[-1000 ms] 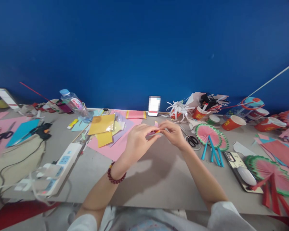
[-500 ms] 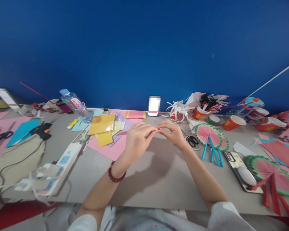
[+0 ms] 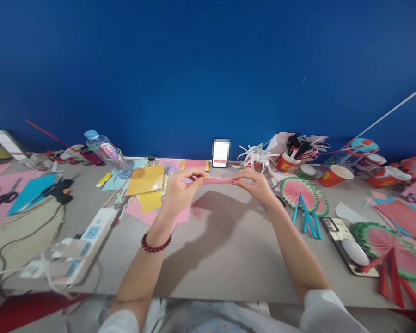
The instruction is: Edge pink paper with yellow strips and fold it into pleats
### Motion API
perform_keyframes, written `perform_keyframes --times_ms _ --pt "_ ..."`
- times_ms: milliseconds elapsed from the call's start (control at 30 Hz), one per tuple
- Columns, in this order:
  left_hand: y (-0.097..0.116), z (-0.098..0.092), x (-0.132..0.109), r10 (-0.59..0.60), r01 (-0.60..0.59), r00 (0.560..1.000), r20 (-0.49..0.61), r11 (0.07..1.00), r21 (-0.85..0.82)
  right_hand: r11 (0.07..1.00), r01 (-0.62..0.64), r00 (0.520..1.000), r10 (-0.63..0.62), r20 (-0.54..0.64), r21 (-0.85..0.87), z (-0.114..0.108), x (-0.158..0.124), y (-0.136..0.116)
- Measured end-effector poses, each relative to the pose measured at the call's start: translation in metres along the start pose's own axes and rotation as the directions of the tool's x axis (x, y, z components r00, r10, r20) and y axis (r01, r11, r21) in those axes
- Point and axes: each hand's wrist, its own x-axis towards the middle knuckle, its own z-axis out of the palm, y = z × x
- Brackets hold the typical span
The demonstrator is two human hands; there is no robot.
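Observation:
A narrow folded strip of pink paper (image 3: 218,181) stretches between my two hands, raised above the grey table. My left hand (image 3: 183,188) pinches its left end between thumb and fingers. The right end is pinched by my right hand (image 3: 252,184). Beyond the strip a phone (image 3: 221,153) leans upright against the blue wall, and a pink folded paper with yellow edges (image 3: 196,165) lies close to it. Left of my left hand, yellow paper sheets (image 3: 146,179) rest on pink and purple sheets.
To the right lie pink-and-green paper fans (image 3: 300,194), a phone with a white mouse (image 3: 355,253) on it, and red paper cups (image 3: 336,175). On the left are a power strip (image 3: 93,240), a tilted plastic bottle (image 3: 107,152) and scissors (image 3: 5,198).
My left hand has moved left, away from my right hand. The pink strip, earlier mostly hidden by the fingers, now shows between them.

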Motion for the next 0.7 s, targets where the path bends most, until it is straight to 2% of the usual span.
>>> perform_keyframes --times_ms 233,433,600,700 --pt "-0.017 -0.010 0.010 -0.030 0.033 0.999 0.031 0.994 -0.105 0.995 -0.100 0.995 0.100 0.020 0.005 0.000 -0.002 -0.006" --pt "-0.019 -0.020 0.013 -0.028 0.049 0.989 0.145 0.989 -0.143 0.977 -0.187 0.982 0.189 -0.010 0.100 0.002 -0.002 -0.009" --pt "-0.021 -0.028 0.014 -0.056 0.053 0.984 0.167 0.998 0.024 0.969 -0.197 0.978 0.205 -0.040 0.151 0.001 -0.001 -0.018" --pt "-0.025 -0.026 0.014 -0.027 -0.021 0.972 0.235 0.980 0.199 0.978 -0.154 0.982 0.167 -0.087 0.141 0.002 -0.002 -0.029"
